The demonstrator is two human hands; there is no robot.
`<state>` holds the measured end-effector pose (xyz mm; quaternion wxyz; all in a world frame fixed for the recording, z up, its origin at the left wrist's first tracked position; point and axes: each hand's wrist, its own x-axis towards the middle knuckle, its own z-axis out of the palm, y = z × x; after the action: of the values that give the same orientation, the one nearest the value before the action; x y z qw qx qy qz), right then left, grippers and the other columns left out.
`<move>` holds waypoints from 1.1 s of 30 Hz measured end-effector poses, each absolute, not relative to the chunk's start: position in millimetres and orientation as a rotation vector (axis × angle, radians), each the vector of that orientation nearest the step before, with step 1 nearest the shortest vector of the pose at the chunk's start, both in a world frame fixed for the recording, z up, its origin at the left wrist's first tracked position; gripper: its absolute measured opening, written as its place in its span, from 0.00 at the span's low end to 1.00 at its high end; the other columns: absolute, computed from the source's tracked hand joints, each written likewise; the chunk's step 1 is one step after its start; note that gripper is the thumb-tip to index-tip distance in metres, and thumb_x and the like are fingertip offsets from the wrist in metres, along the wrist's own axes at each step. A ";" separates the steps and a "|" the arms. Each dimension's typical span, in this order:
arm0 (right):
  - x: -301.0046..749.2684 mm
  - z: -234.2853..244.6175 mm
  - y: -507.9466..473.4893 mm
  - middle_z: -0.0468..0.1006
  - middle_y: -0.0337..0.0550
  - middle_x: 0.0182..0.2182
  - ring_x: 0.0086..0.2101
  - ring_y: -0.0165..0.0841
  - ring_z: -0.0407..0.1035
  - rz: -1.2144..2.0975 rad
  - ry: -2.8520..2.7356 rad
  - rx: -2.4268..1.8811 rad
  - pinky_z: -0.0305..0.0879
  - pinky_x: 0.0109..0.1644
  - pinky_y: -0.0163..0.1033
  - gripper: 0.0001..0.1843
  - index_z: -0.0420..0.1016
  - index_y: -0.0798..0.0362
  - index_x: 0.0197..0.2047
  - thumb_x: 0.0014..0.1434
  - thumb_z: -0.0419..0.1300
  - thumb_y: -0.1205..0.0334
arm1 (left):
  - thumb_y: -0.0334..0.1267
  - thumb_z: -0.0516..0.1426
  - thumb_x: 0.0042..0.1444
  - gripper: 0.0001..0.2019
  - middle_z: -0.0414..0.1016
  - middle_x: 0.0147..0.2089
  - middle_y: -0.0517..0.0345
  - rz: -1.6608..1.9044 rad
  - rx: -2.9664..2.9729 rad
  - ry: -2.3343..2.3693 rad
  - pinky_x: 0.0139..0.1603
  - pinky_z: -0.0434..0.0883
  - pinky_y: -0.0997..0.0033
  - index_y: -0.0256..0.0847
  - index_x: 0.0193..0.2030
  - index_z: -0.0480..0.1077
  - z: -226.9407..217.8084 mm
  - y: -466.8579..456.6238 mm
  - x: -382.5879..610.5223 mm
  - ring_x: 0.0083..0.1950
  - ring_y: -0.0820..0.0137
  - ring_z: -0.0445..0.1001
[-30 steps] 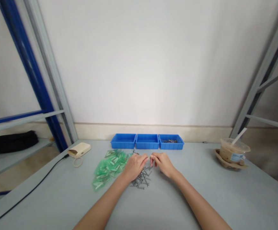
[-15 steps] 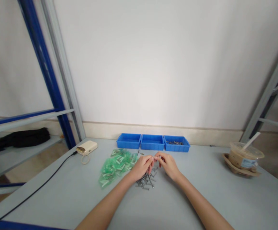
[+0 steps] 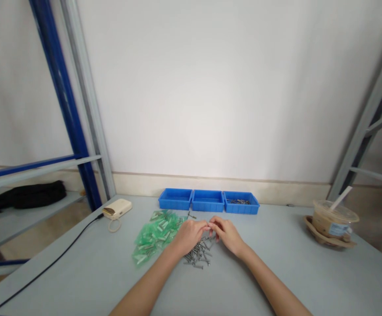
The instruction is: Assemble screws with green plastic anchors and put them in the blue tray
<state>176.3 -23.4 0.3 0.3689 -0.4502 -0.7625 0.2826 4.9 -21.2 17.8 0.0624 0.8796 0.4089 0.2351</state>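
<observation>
screws [image 3: 199, 256] lie heaped on the table [image 3: 276, 272] at lower centre of the frame, under our left hand [image 3: 189, 235] and right hand [image 3: 227, 233], both pinched narrow with fingertips meeting above the heap, though we cannot tell what they nip, green bags [image 3: 153, 237] just left.

The pale grey counter [image 3: 309, 267] lies bare at lower right — open passage. At centre the pile of grey metal screws [image 3: 199, 256], the heap of green plastic packets [image 3: 153, 235] just left and the row of three blue plastic trays [image 3: 208, 201] behind block the way — a black cable [image 3: 46, 265] crosses lower left.
</observation>
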 end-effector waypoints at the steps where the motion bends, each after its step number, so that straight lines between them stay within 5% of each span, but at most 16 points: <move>1: 176.4 1.2 -23.6 0.75 0.36 0.25 0.21 0.27 0.66 0.708 -1.950 -1.147 0.58 0.30 0.31 0.19 0.69 0.53 0.33 0.60 0.47 0.47 | 0.38 0.43 0.61 0.16 0.69 0.20 0.60 0.715 2.669 1.276 0.30 0.61 0.76 0.41 0.32 0.70 17.5 -21.1 5.2 0.26 0.70 0.69; 14: 174.3 2.5 -21.9 0.67 0.35 0.17 0.23 0.27 0.61 0.436 -1.977 -1.325 0.50 0.30 0.32 0.26 0.67 0.54 0.20 0.62 0.42 0.51 | 0.41 0.39 0.62 0.17 0.67 0.18 0.63 0.832 2.409 1.166 0.31 0.61 0.77 0.40 0.30 0.64 10.8 -15.7 7.7 0.23 0.73 0.67; 20: 183.0 8.1 -22.8 0.74 0.36 0.25 0.22 0.27 0.64 0.630 -1.975 -1.224 0.54 0.30 0.31 0.14 0.71 0.53 0.33 0.58 0.51 0.52 | 0.41 0.39 0.62 0.17 0.65 0.17 0.64 0.755 2.428 1.223 0.30 0.61 0.77 0.40 0.28 0.63 10.9 -18.7 10.2 0.23 0.72 0.67; 26: 179.0 11.1 -24.0 0.72 0.37 0.20 0.24 0.28 0.64 0.432 -1.977 -1.387 0.51 0.31 0.32 0.20 0.71 0.54 0.24 0.60 0.47 0.53 | 0.42 0.40 0.62 0.18 0.66 0.17 0.64 0.789 2.388 1.204 0.31 0.61 0.77 0.39 0.30 0.65 7.4 -17.8 11.9 0.23 0.72 0.68; 33: 187.5 18.1 -24.8 0.74 0.36 0.22 0.24 0.28 0.63 0.567 -2.026 -1.346 0.52 0.31 0.31 0.18 0.72 0.53 0.26 0.59 0.49 0.54 | 0.40 0.43 0.61 0.16 0.68 0.19 0.63 0.715 2.525 1.195 0.32 0.60 0.77 0.40 0.28 0.67 9.7 -21.7 11.5 0.25 0.72 0.68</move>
<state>187.5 -24.8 18.1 0.3163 -0.5111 -0.7696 0.2154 11.5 -21.7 9.7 0.1288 0.8684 0.4109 0.2458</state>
